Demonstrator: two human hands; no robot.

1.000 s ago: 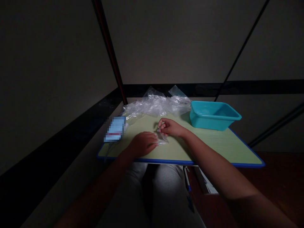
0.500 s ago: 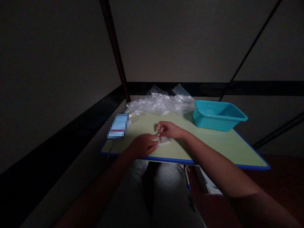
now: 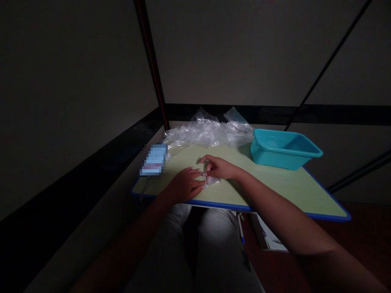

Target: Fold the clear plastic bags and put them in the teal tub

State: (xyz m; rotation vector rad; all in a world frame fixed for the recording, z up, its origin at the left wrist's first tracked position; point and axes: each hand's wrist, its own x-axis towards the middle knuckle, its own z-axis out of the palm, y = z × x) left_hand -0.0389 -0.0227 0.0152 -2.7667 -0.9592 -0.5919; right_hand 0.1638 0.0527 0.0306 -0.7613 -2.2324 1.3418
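A small clear plastic bag lies on the pale yellow-green table near its front edge, between my hands. My left hand rests flat, its fingers spread and their tips at the bag's left side. Above the bag is my right hand, with the index finger raised and stretched to the left. Its thumb is low, close to the left fingertips and the bag's upper edge. The right fingers look apart; whether the thumb touches the bag is hard to see. What is inside the bag cannot be made out.
Crumpled clear plastic bags are heaped along the back of the table. A turquoise basin stands at the back right. On the left, a blurred phone-like screen has a cable by it. Walls close in behind and to the left.
My right index finger has lifted and stretched out to the left, and the fingers have spread. My left hand stays in almost the same place. The view has shifted slightly.
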